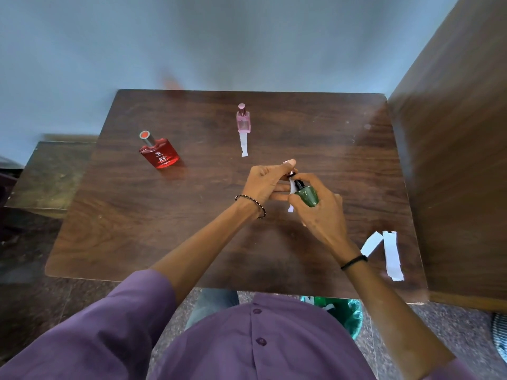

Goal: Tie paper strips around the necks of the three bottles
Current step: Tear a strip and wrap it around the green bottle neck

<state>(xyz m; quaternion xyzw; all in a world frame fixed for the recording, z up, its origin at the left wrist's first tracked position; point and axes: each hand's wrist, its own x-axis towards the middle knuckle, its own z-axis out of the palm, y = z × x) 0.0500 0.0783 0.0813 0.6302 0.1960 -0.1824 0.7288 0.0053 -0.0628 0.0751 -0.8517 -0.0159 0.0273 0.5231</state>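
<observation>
My right hand (321,212) grips a dark green bottle (307,193), tilted above the brown table (192,229). A white paper strip (292,187) lies against the bottle's neck, one end hanging below my fingers. My left hand (264,182) pinches the strip at the neck. A red bottle (159,152) stands at the left with a bare neck. A pink bottle (243,120) stands at the back centre, and a white strip (244,145) lies on the table just in front of it.
Two loose white paper strips (384,252) lie near the table's right front corner. A tall wooden panel (452,160) rises at the right edge. A lower bench (52,174) stands to the left. A green bin (345,314) sits under the table.
</observation>
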